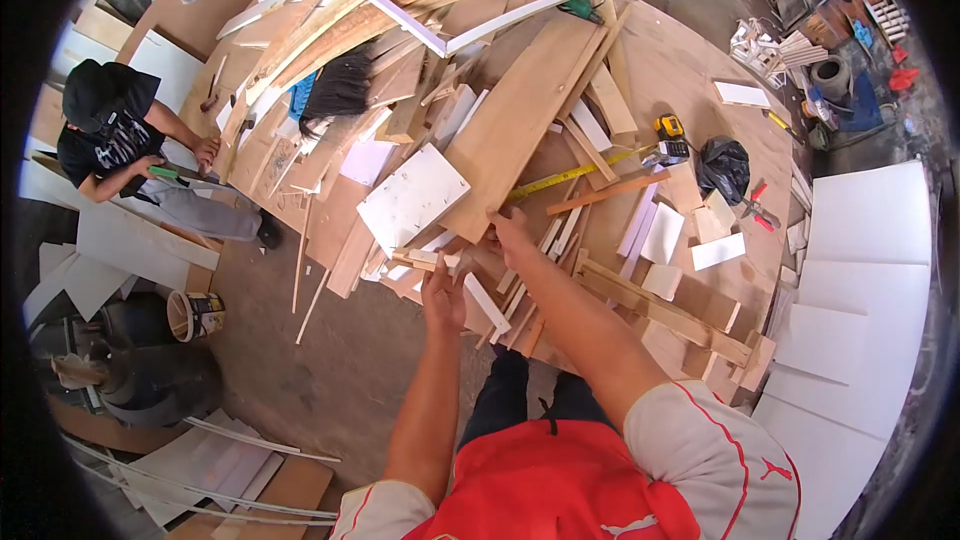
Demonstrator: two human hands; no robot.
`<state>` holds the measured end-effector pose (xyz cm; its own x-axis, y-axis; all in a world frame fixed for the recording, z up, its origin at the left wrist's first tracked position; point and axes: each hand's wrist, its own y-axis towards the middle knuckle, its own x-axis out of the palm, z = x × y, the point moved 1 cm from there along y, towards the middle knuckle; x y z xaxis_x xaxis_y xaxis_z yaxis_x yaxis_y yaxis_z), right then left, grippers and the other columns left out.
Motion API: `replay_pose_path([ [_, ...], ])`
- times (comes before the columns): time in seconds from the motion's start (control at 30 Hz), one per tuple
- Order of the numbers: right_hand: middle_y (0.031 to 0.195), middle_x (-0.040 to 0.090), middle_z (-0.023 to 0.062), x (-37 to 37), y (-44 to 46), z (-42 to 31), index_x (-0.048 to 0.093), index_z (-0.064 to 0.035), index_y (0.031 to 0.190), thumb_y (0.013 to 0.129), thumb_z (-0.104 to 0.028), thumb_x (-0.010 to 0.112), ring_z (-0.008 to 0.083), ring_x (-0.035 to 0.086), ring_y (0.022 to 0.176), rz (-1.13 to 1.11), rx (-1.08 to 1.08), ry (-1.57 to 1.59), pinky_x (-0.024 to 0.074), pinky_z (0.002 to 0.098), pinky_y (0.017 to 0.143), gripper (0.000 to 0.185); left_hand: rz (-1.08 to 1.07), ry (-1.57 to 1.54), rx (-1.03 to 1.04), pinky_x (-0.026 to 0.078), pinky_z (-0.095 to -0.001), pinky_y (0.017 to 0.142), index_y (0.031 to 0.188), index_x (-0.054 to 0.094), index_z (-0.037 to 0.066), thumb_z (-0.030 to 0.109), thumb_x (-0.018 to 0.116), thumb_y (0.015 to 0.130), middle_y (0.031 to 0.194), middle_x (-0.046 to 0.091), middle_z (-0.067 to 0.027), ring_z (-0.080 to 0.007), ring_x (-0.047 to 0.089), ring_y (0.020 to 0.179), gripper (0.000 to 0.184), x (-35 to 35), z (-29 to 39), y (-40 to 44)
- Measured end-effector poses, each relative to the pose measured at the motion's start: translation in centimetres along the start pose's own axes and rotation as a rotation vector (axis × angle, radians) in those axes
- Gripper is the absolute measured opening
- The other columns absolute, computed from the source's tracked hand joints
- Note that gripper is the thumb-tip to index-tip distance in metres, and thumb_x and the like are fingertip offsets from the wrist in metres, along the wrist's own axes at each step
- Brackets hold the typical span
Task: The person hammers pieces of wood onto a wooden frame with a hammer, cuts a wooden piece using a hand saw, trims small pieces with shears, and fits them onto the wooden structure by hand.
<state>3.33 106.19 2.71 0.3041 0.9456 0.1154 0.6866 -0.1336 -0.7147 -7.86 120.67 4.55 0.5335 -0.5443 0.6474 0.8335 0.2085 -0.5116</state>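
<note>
My left hand is closed around short light wood strips at the near edge of the workbench. Just beyond it lies a white board with small dark marks near its corners. My right hand is closed at the near end of a long wooden board, which slants away across the pile; its fingertips are partly hidden. A yellow tape measure blade stretches out beyond my right hand toward its yellow and black case.
Wood offcuts cover the workbench, with a black bristle brush, a black plastic bag and red-handled pliers. A co-worker stands at the left holding a green-handled tool. A bucket stands on the floor.
</note>
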Motion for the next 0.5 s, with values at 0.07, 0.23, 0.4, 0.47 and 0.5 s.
replay_pose_path([
  [0.07,0.105,0.065,0.0092,-1.2,-1.0,-1.4,0.06,-0.0025,0.116,0.101,-0.022,0.064,0.0187,0.065,0.085,-0.051,-0.033,-0.1,0.0548,0.0317,0.065,0.025,-0.029,-0.084,0.001,0.044,-0.0452,0.109,0.126,0.059,0.013,0.023,0.066,0.103,0.117,0.065,-0.0003,-0.0167,0.061,0.115,0.026,0.9,0.4,1.2],
  [0.23,0.11,0.071,0.0175,-5.3,1.6,2.6,0.065,0.0061,0.118,0.096,-0.023,0.061,0.0307,0.067,0.101,0.187,-0.321,-0.136,0.05,0.0406,0.09,0.037,-0.132,-0.219,0.038,0.038,-0.0507,0.111,0.147,0.045,0.017,0.037,0.053,0.107,0.149,0.05,-0.0045,-0.0292,0.047,0.14,0.045,2.5,2.3,2.5],
  [0.4,0.114,0.069,0.0198,-9.7,-0.7,0.6,0.064,0.0058,0.123,0.094,-0.019,0.06,0.0294,0.066,0.104,0.336,-0.25,-0.11,0.0507,0.04,0.089,0.038,-0.017,-0.205,0.143,0.037,-0.0501,0.111,0.146,0.047,0.019,0.04,0.055,0.105,0.144,0.053,-0.0036,-0.0301,0.048,0.138,0.046,1.3,3.7,3.4],
  [0.47,0.113,0.07,0.0179,-11.9,0.5,1.1,0.064,0.0063,0.122,0.095,-0.016,0.06,0.0265,0.067,0.102,0.355,-0.21,-0.07,0.0518,0.0383,0.087,0.036,-0.008,-0.168,0.191,0.033,-0.0507,0.114,0.145,0.048,0.018,0.042,0.056,0.104,0.144,0.053,-0.0035,-0.0307,0.047,0.138,0.048,0.9,5.2,3.4],
  [0.5,0.111,0.07,0.0161,-12.6,0.9,0.9,0.065,0.0068,0.121,0.095,-0.014,0.059,0.024,0.068,0.1,0.386,-0.188,-0.066,0.0527,0.0369,0.086,0.034,-0.007,-0.148,0.216,0.031,-0.051,0.115,0.145,0.048,0.018,0.044,0.056,0.104,0.144,0.053,-0.0034,-0.031,0.047,0.138,0.049,0.6,6.2,3.5],
])
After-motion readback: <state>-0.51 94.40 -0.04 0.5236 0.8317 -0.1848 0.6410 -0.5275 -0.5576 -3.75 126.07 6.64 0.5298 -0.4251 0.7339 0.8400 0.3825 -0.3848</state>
